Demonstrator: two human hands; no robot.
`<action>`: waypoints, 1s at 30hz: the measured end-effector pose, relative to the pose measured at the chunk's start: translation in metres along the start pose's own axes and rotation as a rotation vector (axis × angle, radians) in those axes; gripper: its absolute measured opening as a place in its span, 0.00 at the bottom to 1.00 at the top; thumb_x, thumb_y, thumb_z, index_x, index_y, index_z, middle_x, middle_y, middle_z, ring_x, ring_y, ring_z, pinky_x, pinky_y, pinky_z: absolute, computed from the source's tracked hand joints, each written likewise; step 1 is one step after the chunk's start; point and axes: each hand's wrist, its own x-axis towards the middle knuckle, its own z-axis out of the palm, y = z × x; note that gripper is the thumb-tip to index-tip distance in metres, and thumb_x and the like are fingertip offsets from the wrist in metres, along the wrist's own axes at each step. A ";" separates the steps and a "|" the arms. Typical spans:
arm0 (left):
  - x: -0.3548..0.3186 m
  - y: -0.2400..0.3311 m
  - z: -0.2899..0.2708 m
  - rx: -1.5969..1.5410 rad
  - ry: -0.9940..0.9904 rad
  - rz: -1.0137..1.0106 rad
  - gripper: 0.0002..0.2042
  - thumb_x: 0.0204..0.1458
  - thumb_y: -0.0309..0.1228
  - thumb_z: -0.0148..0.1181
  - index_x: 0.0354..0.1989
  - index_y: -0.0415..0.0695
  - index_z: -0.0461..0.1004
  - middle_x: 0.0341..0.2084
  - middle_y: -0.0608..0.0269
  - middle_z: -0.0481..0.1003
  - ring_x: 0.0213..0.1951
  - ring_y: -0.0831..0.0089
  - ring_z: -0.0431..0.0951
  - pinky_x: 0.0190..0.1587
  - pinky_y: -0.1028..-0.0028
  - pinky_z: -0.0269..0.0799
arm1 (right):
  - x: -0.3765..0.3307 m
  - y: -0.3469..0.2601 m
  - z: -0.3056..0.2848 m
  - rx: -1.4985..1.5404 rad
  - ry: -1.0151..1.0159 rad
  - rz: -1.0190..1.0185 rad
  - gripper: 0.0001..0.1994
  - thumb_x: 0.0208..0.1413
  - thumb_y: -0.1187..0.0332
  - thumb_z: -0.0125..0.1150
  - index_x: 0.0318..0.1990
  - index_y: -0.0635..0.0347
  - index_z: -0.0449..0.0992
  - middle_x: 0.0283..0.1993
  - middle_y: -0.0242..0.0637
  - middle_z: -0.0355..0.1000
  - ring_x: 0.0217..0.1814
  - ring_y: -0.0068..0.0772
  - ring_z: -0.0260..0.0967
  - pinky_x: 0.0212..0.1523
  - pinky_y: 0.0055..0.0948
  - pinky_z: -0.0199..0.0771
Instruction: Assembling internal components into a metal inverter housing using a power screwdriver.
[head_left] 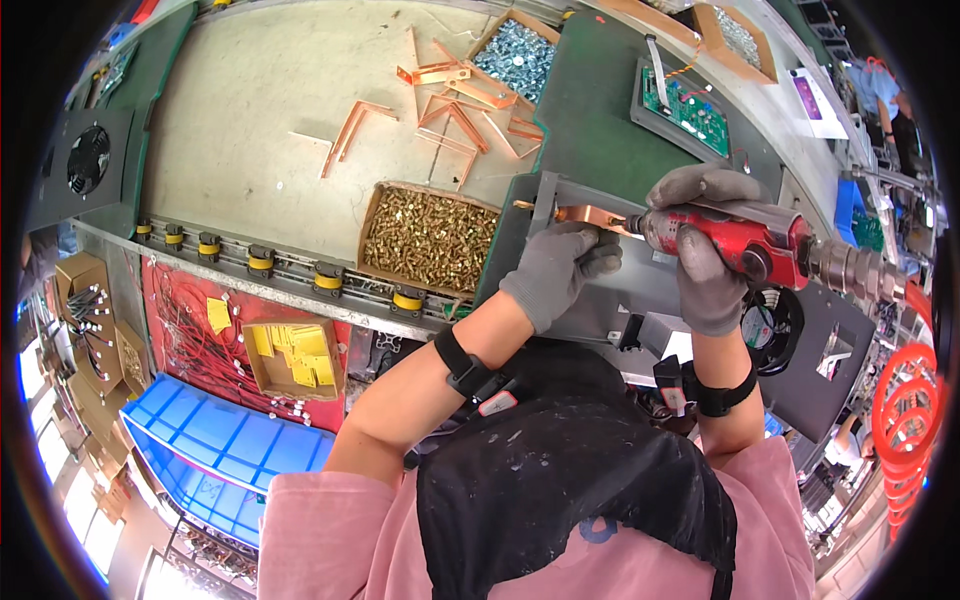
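Observation:
My right hand (712, 290), in a grey glove, is wrapped round a red air screwdriver (770, 238) lying nearly level. Its dark bit points left and meets the right end of a bent copper bar (592, 216). That bar sits at the far wall of a grey metal housing (640, 275), and a brass-coloured screw or stud (523, 205) sticks out past the wall on the left. My gloved left hand (552, 272) has its fingers curled in against the bar's near side; the fingertips are partly hidden. A black round fan (772, 322) is in the housing, below the tool.
Left of the housing stands a carton of brass-coloured screws (425, 240). Loose copper bars (455, 120) lie beyond it, beside a box of silvery screws (515, 58). A green circuit board (695, 118) lies far right. A roller rail (260, 262) edges the table; a red coiled hose (905, 430) hangs right.

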 end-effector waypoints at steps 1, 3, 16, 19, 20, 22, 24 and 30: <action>-0.001 0.001 0.000 0.004 0.017 0.006 0.12 0.58 0.23 0.40 0.47 0.30 0.63 0.36 0.52 0.72 0.35 0.67 0.77 0.39 0.77 0.79 | 0.000 0.001 0.000 0.003 -0.002 0.000 0.14 0.45 0.83 0.54 0.42 0.64 0.66 0.37 0.42 0.70 0.33 0.26 0.69 0.32 0.25 0.73; -0.003 0.003 0.000 -0.005 -0.061 -0.012 0.13 0.57 0.22 0.39 0.49 0.30 0.61 0.38 0.52 0.71 0.36 0.67 0.77 0.41 0.77 0.78 | 0.000 0.002 -0.002 -0.189 -0.033 -0.029 0.15 0.44 0.83 0.55 0.42 0.63 0.65 0.37 0.41 0.70 0.33 0.26 0.69 0.33 0.25 0.73; 0.002 -0.004 0.006 0.086 -0.050 0.011 0.12 0.57 0.21 0.40 0.47 0.29 0.63 0.36 0.53 0.71 0.35 0.70 0.76 0.38 0.78 0.78 | -0.003 0.006 -0.008 -0.208 -0.063 -0.105 0.17 0.40 0.86 0.57 0.39 0.61 0.65 0.33 0.41 0.71 0.35 0.30 0.70 0.37 0.27 0.73; 0.003 -0.006 0.005 0.086 -0.047 0.012 0.12 0.56 0.21 0.39 0.46 0.29 0.63 0.35 0.53 0.71 0.34 0.70 0.76 0.38 0.78 0.78 | -0.003 0.006 -0.010 -0.273 -0.075 -0.110 0.18 0.39 0.86 0.57 0.39 0.62 0.64 0.33 0.42 0.71 0.35 0.30 0.70 0.37 0.27 0.73; 0.004 -0.006 0.005 0.082 -0.045 0.017 0.12 0.56 0.21 0.40 0.46 0.29 0.63 0.35 0.53 0.71 0.34 0.70 0.75 0.37 0.78 0.78 | -0.003 0.006 -0.010 -0.230 -0.070 -0.123 0.18 0.39 0.86 0.57 0.39 0.62 0.64 0.33 0.42 0.71 0.34 0.30 0.70 0.36 0.27 0.73; 0.004 -0.007 0.005 0.079 -0.044 0.022 0.12 0.56 0.21 0.40 0.46 0.29 0.63 0.35 0.53 0.70 0.33 0.70 0.75 0.36 0.79 0.77 | -0.003 0.007 -0.009 -0.187 -0.064 -0.138 0.18 0.39 0.87 0.57 0.39 0.62 0.64 0.32 0.42 0.71 0.34 0.30 0.70 0.36 0.26 0.73; 0.004 -0.006 0.005 0.121 -0.037 0.017 0.12 0.56 0.21 0.40 0.46 0.29 0.64 0.35 0.53 0.70 0.33 0.71 0.74 0.35 0.79 0.76 | -0.003 0.007 -0.009 -0.198 -0.034 -0.135 0.17 0.39 0.86 0.57 0.39 0.62 0.64 0.32 0.42 0.71 0.33 0.30 0.70 0.35 0.27 0.73; -0.001 -0.008 0.008 0.098 0.009 0.013 0.12 0.56 0.21 0.40 0.47 0.31 0.64 0.37 0.55 0.70 0.34 0.72 0.73 0.35 0.79 0.76 | -0.007 0.004 -0.006 -0.172 -0.062 -0.129 0.17 0.39 0.86 0.55 0.38 0.63 0.62 0.32 0.44 0.70 0.32 0.31 0.69 0.35 0.28 0.72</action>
